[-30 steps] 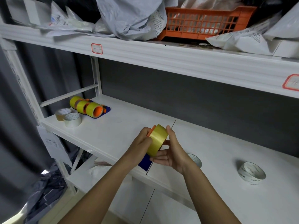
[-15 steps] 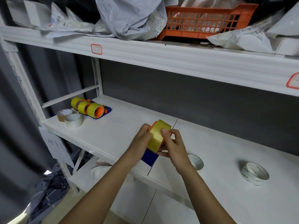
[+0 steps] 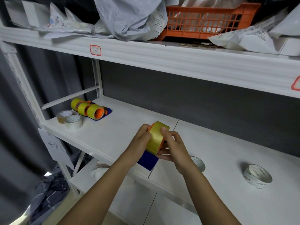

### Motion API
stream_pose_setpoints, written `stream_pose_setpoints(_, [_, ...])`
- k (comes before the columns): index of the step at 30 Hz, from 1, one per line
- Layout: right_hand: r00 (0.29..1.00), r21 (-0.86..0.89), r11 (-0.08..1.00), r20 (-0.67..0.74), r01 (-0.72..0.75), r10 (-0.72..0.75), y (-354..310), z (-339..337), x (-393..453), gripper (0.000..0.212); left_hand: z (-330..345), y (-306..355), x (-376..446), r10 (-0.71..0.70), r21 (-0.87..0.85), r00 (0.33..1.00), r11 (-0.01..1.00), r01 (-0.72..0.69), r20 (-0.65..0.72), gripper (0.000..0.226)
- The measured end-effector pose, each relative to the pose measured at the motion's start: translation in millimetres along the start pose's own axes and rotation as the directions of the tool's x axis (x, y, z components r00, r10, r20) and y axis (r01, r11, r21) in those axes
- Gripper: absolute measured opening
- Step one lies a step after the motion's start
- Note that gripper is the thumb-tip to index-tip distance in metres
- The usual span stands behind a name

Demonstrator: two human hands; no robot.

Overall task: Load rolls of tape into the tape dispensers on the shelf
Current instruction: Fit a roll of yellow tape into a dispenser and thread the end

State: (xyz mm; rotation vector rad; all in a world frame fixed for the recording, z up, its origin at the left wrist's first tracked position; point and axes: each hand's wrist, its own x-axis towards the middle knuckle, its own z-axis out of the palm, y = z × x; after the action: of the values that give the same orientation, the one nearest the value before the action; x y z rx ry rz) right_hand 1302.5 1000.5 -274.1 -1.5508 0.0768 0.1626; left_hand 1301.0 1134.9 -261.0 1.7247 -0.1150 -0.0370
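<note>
Left hand (image 3: 142, 140) and right hand (image 3: 172, 146) both grasp yellow tape roll (image 3: 156, 138) on blue dispenser (image 3: 147, 161) above shelf (image 3: 113, 132). Red-bordered label (image 3: 95, 50) and paper tag (image 3: 54, 144): writing illegible.

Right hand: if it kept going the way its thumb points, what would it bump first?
Probably the yellow tape roll itself: the right hand already grips it, thumb pressed on top. Beyond it sits the left hand, gripping the other side.

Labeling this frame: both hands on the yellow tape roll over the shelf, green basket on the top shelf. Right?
Nearly. The head view shows an orange basket on the top shelf, not a green one. The rest holds: left hand and right hand both grip the yellow tape roll over the shelf.
</note>
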Motion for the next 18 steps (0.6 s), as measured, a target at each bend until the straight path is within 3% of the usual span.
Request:
stream_pose_setpoints(5, [0.997, 0.021, 0.998, 0.054, -0.051, 0.049, -1, 0, 1, 0.066, -2, -3, -1, 0.024, 0.011, 0.999, 1.0, -0.024, 0.034, 0.025])
stream_pose_setpoints(9, [0.987, 0.062, 0.988, 0.097, -0.138, 0.132, -6, 0, 0, 0.073, -4, -4, -1, 0.051, 0.002, 0.996, 0.999, -0.051, 0.073, 0.011])
stream_pose_setpoints(12, [0.99, -0.086, 0.989, 0.049, -0.124, 0.129, -9, -2, 0, 0.065, -5, -6, -2, 0.06, 0.009, 0.994, 0.998, -0.061, 0.094, 0.013])
stream_pose_setpoints(14, [0.983, -0.313, 0.945, -0.119, 0.093, -0.137, -6, -6, 2, 0.059, -6, -10, -2, 0.033, 0.015, 0.995, 0.999, -0.035, 0.095, 0.019])
stream_pose_setpoints(15, [0.922, -0.434, 0.865, -0.165, 0.252, -0.351, -5, -10, 3, 0.051, -7, -12, -2, 0.021, 0.043, 0.995, 0.999, -0.025, 0.099, 0.02])
stream_pose_setpoints(16, [0.831, -0.516, 0.755, -0.137, 0.404, -0.539, -5, -14, 4, 0.042, -8, -14, -1, 0.02, 0.09, 0.994, 0.995, -0.03, 0.108, 0.02])
stream_pose_setpoints(18, [0.717, -0.609, 0.549, 0.048, 0.572, -0.695, -6, -21, 8, 0.033, -8, -19, 1, 0.053, 0.193, 0.99, 0.978, -0.077, 0.127, 0.024])
